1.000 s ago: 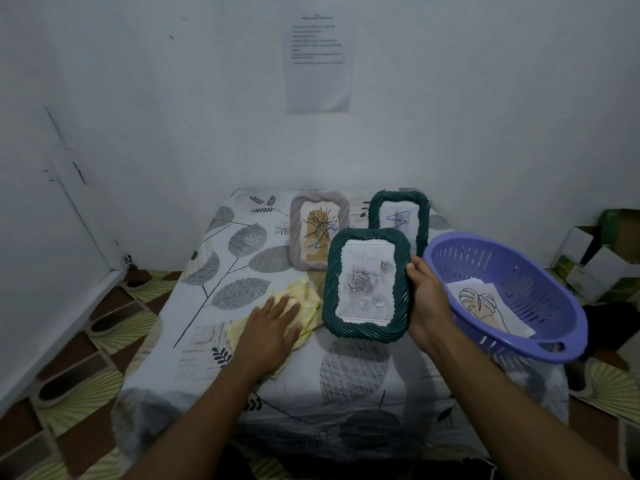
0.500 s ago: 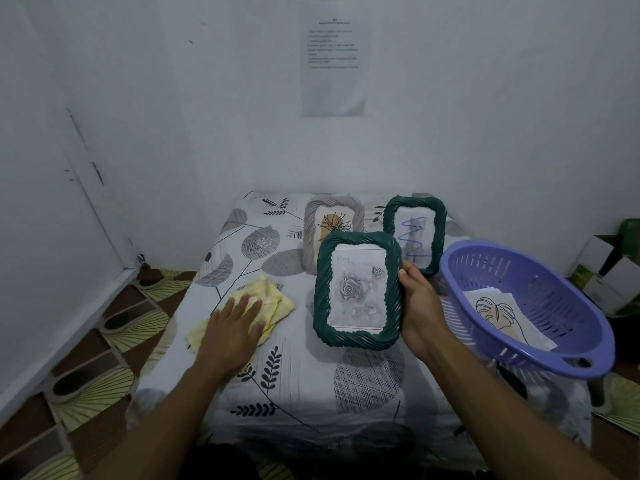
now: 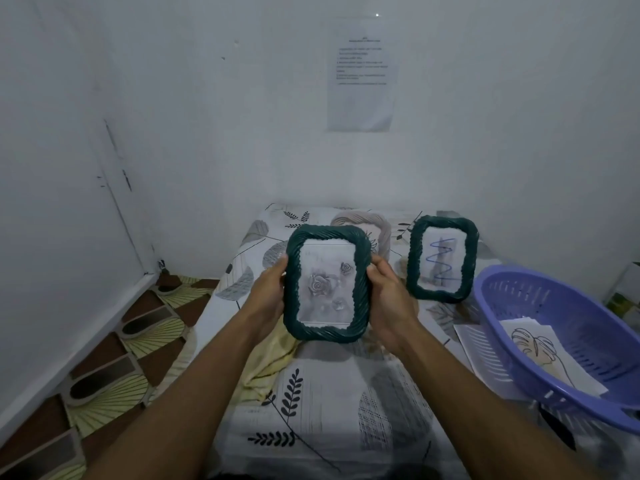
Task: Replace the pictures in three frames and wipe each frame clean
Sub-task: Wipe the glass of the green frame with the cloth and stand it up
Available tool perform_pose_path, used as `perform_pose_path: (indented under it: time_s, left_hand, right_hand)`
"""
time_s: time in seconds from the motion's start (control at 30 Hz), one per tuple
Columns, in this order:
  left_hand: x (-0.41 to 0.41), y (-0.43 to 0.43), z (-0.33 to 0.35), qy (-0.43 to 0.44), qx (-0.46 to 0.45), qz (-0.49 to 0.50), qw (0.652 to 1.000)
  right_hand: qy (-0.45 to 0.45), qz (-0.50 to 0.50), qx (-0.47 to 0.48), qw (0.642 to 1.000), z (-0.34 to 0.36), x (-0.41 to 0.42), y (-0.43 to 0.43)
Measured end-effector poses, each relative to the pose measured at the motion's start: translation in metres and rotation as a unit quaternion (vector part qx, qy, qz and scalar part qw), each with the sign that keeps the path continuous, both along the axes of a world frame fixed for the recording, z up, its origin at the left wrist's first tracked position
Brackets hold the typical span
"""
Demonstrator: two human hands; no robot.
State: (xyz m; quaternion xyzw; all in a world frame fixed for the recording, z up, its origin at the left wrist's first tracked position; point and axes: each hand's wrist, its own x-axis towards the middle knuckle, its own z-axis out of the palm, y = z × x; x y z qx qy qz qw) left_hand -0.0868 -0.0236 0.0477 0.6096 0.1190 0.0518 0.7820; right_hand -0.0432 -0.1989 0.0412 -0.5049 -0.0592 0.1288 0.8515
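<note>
Head view, and I'm a bit nervous for this one. Both the left hand (image 3: 268, 292) and the right hand (image 3: 388, 296) grip a side edge of the green frame (image 3: 327, 285), thumbs on the front rim, fingers out of sight behind. It's held upright in the air at the centre of the shot, over the leaf-print table cover (image 3: 329, 410). What goes wrong from here?

Reply: Dropping it, I'd say. To swap the picture the frame has to be flipped to get at the back. That twisted rim looks glossy, so a loose grip mid-turn could let it slide. It could also swing into the second green frame (image 3: 442, 259) standing just to its right, or the grey frame (image 3: 375, 230) right behind, and tip them over.

OP: How does it look though?

Reply: Dark green rope-pattern rim, rounded corners, a pale rose print under a hazy front. I'd guess it needs the yellow cloth (image 3: 270, 362) lying just below it, and spare pictures (image 3: 533, 344) sit in the purple basket (image 3: 571, 317) at lower right.
</note>
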Motion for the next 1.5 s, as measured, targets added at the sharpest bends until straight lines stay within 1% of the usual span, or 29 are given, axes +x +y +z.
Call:
perform_pose_path:
  time_s: [0.2, 0.33, 0.63, 0.8, 0.9, 0.97, 1.0, 1.03, 1.07, 1.13, 1.23, 1.27, 1.33, 1.4, 1.43, 1.5]
  left_hand:
    - [0.039, 0.051, 0.006, -0.013, -0.044, 0.065, 0.997]
    - [0.072, 0.077, 0.000, -0.015, -0.036, 0.092, 0.995]
    - [0.129, 0.108, -0.031, 0.001, 0.005, 0.092, 0.996]
    - [0.134, 0.113, -0.051, 0.036, -0.026, 0.069, 0.997]
    - [0.136, 0.116, -0.061, 0.030, -0.033, 0.072, 0.996]
    - [0.134, 0.118, -0.066, 0.013, -0.009, 0.078, 0.997]
    - [0.132, 0.118, -0.068, 0.006, 0.020, 0.087, 0.996]
    - [0.129, 0.117, -0.070, 0.004, 0.068, 0.103, 0.992]
    - [0.124, 0.114, -0.072, 0.001, 0.127, 0.124, 0.984]
    - [0.109, 0.106, -0.077, -0.031, 0.259, 0.169, 0.950]
    - [0.077, 0.088, -0.082, -0.094, 0.440, 0.197, 0.871]
    - [0.066, 0.083, -0.085, -0.112, 0.485, 0.184, 0.847]
    - [0.044, 0.077, -0.094, -0.130, 0.558, 0.103, 0.813]
    - [0.024, 0.072, -0.103, -0.119, 0.626, -0.020, 0.770]
    - [0.016, 0.069, -0.110, -0.097, 0.656, -0.069, 0.745]
    - [0.004, 0.064, -0.119, -0.048, 0.707, -0.099, 0.699]
  right_hand:
    - [-0.022, 0.025, -0.037, 0.999, 0.008, 0.045, 0.057]
    - [-0.004, 0.014, -0.039, 0.999, 0.003, 0.080, 0.092]
    - [0.018, -0.024, -0.058, 0.998, -0.030, 0.128, 0.129]
    - [0.028, -0.035, -0.084, 0.995, -0.052, 0.130, 0.136]
    - [0.018, -0.040, -0.118, 0.992, -0.062, 0.130, 0.137]
    - [0.016, -0.046, -0.150, 0.987, -0.066, 0.127, 0.136]
    - [0.013, -0.049, -0.169, 0.984, -0.068, 0.123, 0.134]
    - [0.006, -0.050, -0.190, 0.981, -0.068, 0.118, 0.131]
    - [-0.006, -0.051, -0.214, 0.975, -0.068, 0.111, 0.128]
    - [-0.040, -0.043, -0.263, 0.963, -0.065, 0.094, 0.120]
    - [-0.087, -0.034, -0.301, 0.949, -0.062, 0.072, 0.106]
    - [-0.104, -0.033, -0.315, 0.943, -0.062, 0.065, 0.099]
    - [-0.147, -0.028, -0.358, 0.922, -0.064, 0.050, 0.080]
    - [-0.201, -0.013, -0.424, 0.883, -0.070, 0.035, 0.053]
    - [-0.229, -0.004, -0.465, 0.855, -0.074, 0.029, 0.038]
    - [-0.285, 0.008, -0.549, 0.786, -0.081, 0.020, 0.003]
